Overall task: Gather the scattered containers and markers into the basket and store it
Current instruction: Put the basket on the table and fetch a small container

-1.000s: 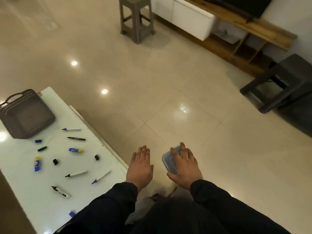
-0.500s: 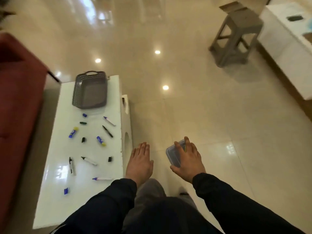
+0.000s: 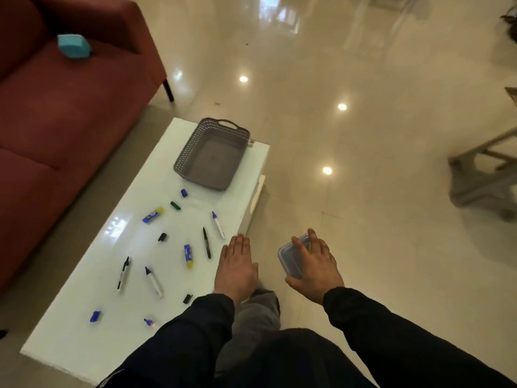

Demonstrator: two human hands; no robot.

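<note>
Tabletop [image 3: 84,317]: glossy white; basket [image 3: 186,152]: grey, walls in a perforated lattice pattern, base plain; container [image 3: 289,259]: clear with a blue-grey tint, a yellow-green patch showing at its far edge. White markers [image 3: 124,274]: black caps; slim marker [image 3: 207,243]: wholly black; blue-capped marker [image 3: 218,224]: white body; tubes [image 3: 153,215]: blue with yellow ends. Loose caps: green cap [image 3: 175,205]; blue cap [image 3: 183,193]; black cap [image 3: 162,237]. Sofa [image 3: 70,107]: plain dark red; object [image 3: 74,46] on it: teal. Floor [image 3: 363,205]: cream tiles, glossy, white light spots; stool [image 3: 486,177]: grey; sleeves [image 3: 181,331]: near-black; trousers [image 3: 257,312]: grey.
</note>
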